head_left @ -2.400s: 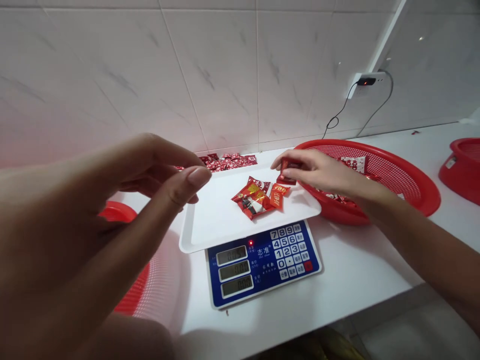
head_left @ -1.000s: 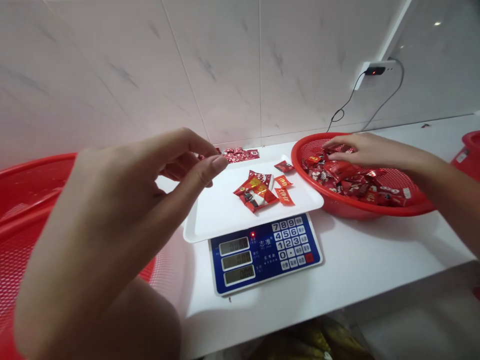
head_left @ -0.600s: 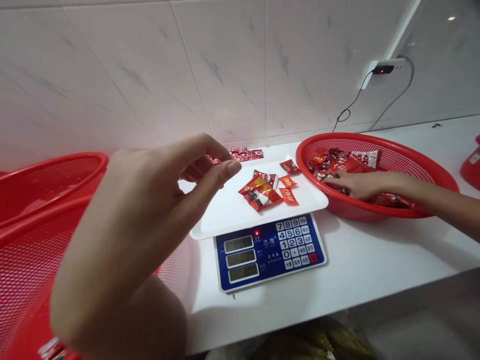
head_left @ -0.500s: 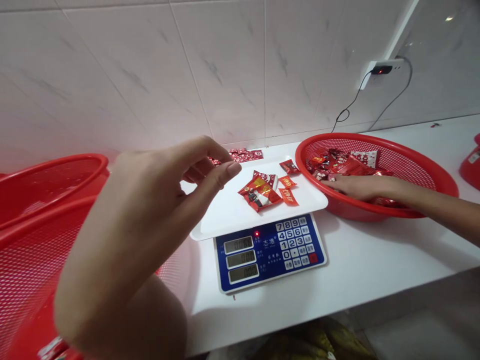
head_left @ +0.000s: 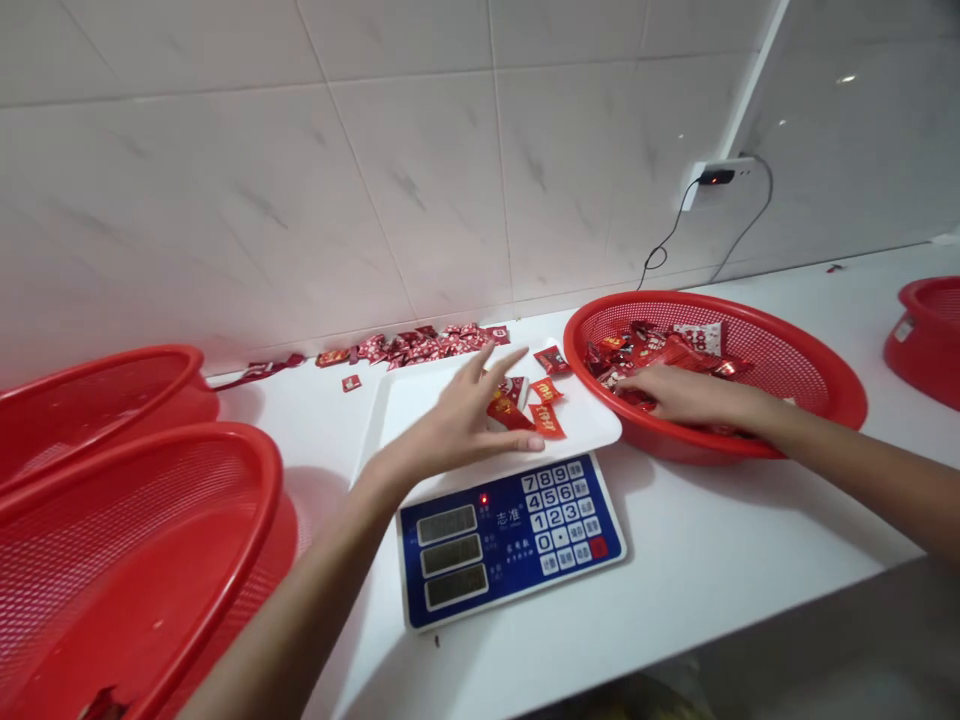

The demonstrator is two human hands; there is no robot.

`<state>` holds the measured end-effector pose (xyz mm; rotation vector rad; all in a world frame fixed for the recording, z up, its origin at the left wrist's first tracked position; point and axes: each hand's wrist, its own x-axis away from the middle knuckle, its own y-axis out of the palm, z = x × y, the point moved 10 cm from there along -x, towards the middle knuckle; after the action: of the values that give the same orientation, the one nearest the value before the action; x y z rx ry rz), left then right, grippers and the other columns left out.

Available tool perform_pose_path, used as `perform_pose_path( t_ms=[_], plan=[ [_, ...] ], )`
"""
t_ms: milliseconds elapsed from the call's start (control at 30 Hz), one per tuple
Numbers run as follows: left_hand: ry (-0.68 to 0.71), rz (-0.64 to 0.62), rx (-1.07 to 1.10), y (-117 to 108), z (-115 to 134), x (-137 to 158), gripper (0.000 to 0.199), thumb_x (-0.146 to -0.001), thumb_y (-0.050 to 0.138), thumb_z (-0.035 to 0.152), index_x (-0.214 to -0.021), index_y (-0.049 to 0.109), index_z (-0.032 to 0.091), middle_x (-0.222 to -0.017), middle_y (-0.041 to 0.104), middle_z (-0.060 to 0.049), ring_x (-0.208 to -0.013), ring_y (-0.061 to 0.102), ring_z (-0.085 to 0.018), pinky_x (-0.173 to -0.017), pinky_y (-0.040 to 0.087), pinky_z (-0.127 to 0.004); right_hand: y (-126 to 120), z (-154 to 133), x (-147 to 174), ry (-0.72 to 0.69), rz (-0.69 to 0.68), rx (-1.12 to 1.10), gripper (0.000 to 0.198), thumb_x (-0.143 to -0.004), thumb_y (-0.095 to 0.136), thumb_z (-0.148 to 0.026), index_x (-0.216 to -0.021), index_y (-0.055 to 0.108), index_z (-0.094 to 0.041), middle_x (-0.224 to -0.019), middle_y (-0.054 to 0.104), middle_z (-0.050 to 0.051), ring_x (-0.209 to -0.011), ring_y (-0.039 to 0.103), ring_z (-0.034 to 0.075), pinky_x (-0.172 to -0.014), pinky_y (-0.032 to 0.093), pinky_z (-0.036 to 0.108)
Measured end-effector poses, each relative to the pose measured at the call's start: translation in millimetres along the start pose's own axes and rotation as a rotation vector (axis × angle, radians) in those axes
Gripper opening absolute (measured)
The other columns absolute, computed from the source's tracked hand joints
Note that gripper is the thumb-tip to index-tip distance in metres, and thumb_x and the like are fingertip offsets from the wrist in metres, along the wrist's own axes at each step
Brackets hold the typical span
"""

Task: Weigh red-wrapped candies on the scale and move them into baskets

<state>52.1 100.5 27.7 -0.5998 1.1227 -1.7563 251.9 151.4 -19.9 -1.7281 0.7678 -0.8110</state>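
Note:
My left hand hovers over the white scale tray with its fingers spread and nothing in them. Under and beside it lie several small red snack packets; one orange-red packet is near my thumb, and another, a dark red packet, lies at the tray's right edge. My right hand reaches into a red mesh basket. Its fingers are bent down among the red packets there, and the fingertips are partly hidden. The blue scale panel faces me below the tray.
Two more red baskets stand at the left. A row of small red packets lies along the tiled wall. Another red basket sits at the far right. A socket strip with cables is on the wall. The counter's front edge runs below the scale.
My left hand has moved away from me and down over the tray, and its fingers have spread from a near pinch. My right hand stays in the basket. The view has shifted.

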Motion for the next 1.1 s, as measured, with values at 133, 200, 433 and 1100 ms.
perform_pose_path(
  t_ms=[133,200,433,1100],
  plan=[
    [-0.065,-0.110,-0.155,34.3,-13.1,-34.1,0.109,-0.073,0.064,0.081,-0.158,0.009,0.042,-0.169,-0.006,-0.008,-0.149,-0.006,-0.053,-0.114,0.015,-0.078,-16.5,3.2,5.8,0.063,0.091,0.077,0.047,-0.087,0.054,-0.019,-0.133,0.063,-0.013,-0.121,0.068,0.016,-0.109,0.064,0.030,-0.093,0.049,0.040],
    [-0.026,-0.135,-0.209,42.0,-8.8,-52.5,0.108,-0.071,0.063,0.084,-0.157,0.013,0.043,-0.169,-0.004,-0.005,-0.148,-0.004,-0.056,-0.111,0.013,-0.082,-16.0,-0.9,8.4,0.072,0.072,0.092,0.045,-0.089,0.053,-0.018,-0.132,0.063,-0.013,-0.121,0.067,0.016,-0.109,0.063,0.031,-0.093,0.048,0.042],
    [0.178,-0.139,-0.239,49.2,9.8,-72.1,0.092,-0.084,0.056,0.074,-0.158,0.023,0.030,-0.164,0.028,-0.009,-0.148,0.028,-0.039,-0.121,0.026,-0.059,0.4,-10.2,11.6,0.060,-0.069,0.030,0.035,-0.094,0.047,-0.014,-0.123,0.067,-0.015,-0.124,0.065,0.015,-0.106,0.064,0.025,-0.087,0.049,0.033],
    [0.200,0.036,-0.325,41.3,25.0,-45.3,0.028,-0.098,0.051,0.037,-0.120,0.065,0.026,-0.123,0.063,-0.008,-0.100,0.058,-0.030,-0.089,0.052,-0.048,4.4,61.4,12.7,0.217,-0.126,0.073,0.046,-0.079,0.057,-0.017,-0.122,0.072,-0.022,-0.120,0.069,0.015,-0.098,0.070,0.033,-0.078,0.052,0.040]
  ],
)
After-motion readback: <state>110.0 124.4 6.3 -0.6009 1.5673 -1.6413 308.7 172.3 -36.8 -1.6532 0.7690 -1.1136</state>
